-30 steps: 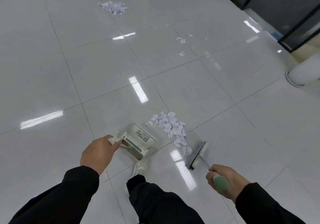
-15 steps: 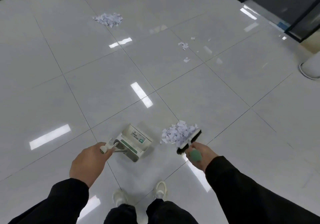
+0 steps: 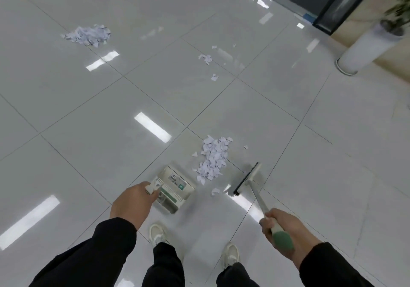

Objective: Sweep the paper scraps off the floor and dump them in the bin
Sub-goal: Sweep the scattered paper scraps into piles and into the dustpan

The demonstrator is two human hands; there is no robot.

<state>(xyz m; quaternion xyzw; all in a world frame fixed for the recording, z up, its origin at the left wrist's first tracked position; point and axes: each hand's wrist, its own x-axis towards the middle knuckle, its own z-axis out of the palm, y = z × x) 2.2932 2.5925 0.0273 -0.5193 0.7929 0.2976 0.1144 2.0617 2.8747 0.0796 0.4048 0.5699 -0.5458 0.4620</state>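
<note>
Head view, sole entry. Step in hand, by my judgement: gathering the nearest pile into the pan, none yet inside so far as the pan's mouth shows; the next move calls for the bristles to draw leftward across the pile while the pan lip stays flat against the tile, or thin scraps will slip under it.

Left hand (image 3: 133, 204): lower centre-left, fingers curled round the pale handle of the dustpan (image 3: 175, 189); pan is boxy, pale plastic, green band and ribbed comb on its back, printed label on top, mouth facing the scraps.

Right hand (image 3: 286, 231): lower right, wrapped round the green rubbery grip of the broom (image 3: 247, 179); slim pale shaft, narrow flat head with dark bristles, sitting just right of the pile, apart from it.

Nearest paper scraps (image 3: 214, 158): lower centre, between pan and broom head; small, torn, white-lilac, crumpled, loosely heaped in a long strip; one stray piece (image 3: 215, 191) lies near the bristles.

Second pile (image 3: 88, 34): upper left, well apart; few loose scraps (image 3: 206, 58) upper centre.

Floor (image 3: 88, 120): large glossy pale tiles, thin dark grout lines, bright ceiling-light reflections; slick, so scraps should slide easily.

White cylindrical planter (image 3: 366, 47): upper right, leafy plant above; dark glazed door frame (image 3: 328, 9) behind. Bin: not in sight.

Black sleeves, black trousers, pale shoes along the bottom edge.
</note>
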